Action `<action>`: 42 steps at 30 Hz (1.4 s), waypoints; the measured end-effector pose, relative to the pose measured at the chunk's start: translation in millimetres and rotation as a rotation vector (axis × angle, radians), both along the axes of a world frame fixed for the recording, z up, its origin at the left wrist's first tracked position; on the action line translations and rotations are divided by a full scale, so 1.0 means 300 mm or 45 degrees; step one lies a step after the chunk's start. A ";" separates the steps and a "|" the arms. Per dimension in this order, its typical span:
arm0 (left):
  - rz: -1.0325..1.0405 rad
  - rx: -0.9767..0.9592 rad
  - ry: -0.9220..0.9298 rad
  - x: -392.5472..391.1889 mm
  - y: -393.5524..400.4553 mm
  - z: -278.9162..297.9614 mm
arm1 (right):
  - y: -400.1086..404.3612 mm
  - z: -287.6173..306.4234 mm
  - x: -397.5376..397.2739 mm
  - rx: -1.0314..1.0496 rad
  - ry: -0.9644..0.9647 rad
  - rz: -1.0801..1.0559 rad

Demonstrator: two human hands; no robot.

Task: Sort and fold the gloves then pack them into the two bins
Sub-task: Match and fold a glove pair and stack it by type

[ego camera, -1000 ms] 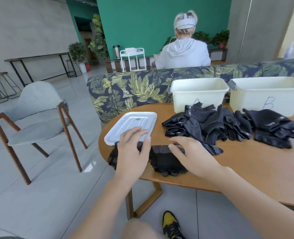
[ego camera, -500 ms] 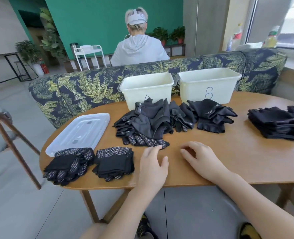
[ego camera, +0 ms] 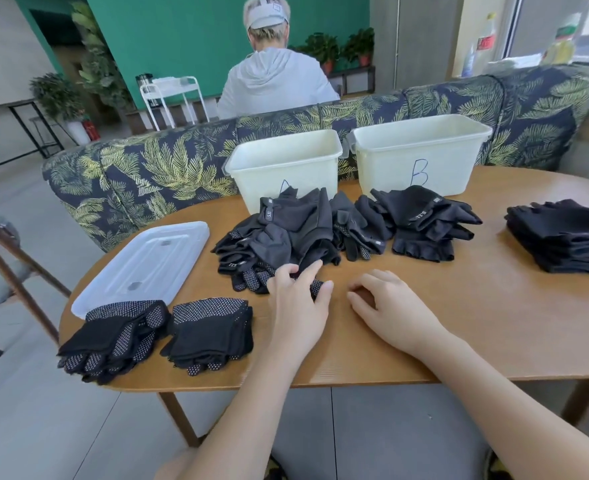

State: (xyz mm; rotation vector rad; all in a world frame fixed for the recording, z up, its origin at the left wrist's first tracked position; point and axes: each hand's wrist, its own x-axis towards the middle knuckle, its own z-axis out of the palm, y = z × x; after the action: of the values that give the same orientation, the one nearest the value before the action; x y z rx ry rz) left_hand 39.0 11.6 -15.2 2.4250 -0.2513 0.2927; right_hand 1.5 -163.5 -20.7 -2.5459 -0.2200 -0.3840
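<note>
Fingers (ego camera: pixel 315 271) of the left hand (ego camera: pixel 298 303) curl onto a dotted glove (ego camera: pixel 251 279) at the near edge of the unsorted heap (ego camera: pixel 286 233), apparently to draw it out for folding. The right hand (ego camera: pixel 388 306) rests loosely curled and empty on the surface (ego camera: pixel 459 323) just beside, ready to help; folded stacks (ego camera: pixel 154 336) wait left, bins (ego camera: pixel 286 161) beyond.
</note>
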 end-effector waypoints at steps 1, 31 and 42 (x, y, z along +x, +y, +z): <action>0.021 0.044 0.001 0.013 -0.003 0.000 | -0.001 0.001 0.004 0.000 -0.006 -0.002; -0.656 -0.225 -0.614 -0.083 -0.033 0.010 | -0.093 0.057 -0.032 1.392 0.046 -0.228; -0.975 -0.335 -0.173 -0.151 0.015 0.029 | -0.174 0.051 -0.112 0.944 0.149 0.068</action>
State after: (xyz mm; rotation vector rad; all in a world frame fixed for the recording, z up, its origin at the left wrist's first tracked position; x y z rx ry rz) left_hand -6.2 16.2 -6.5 1.8845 -1.0880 0.1263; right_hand -32.3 -215.7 -5.5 -1.8198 -0.0772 -0.2338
